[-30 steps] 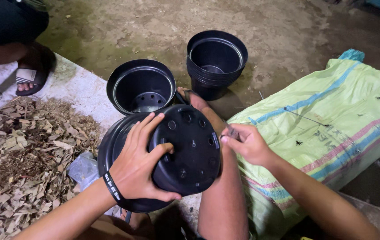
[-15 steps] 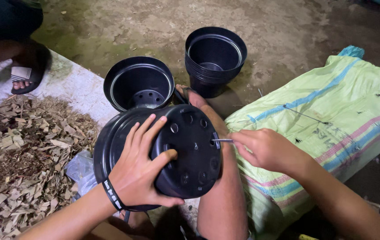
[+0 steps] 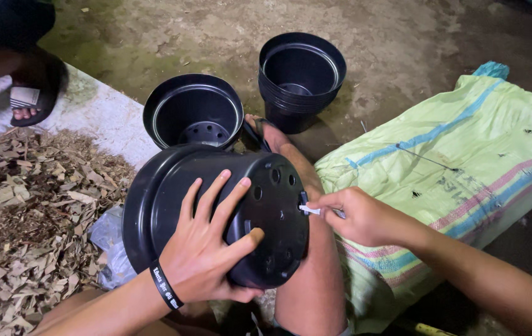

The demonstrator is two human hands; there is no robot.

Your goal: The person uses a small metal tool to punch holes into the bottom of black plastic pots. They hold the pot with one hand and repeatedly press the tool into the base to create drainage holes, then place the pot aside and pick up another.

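My left hand grips a black plastic pot lying on its side over my leg, its holed bottom turned to the right. My right hand pinches a small pale tie or strip whose tip sits against a hole at the bottom's right edge. A dark wristband circles my left wrist.
An open black pot with a holed bottom stands just behind. A stack of black pots stands farther back. A striped green sack lies at the right. Dry leaf litter covers the left. Another person's sandalled foot rests at the far left.
The pot has turned from bottom-up toward me to lying on its side. My right hand has come in from the right to a hole at the bottom's edge.
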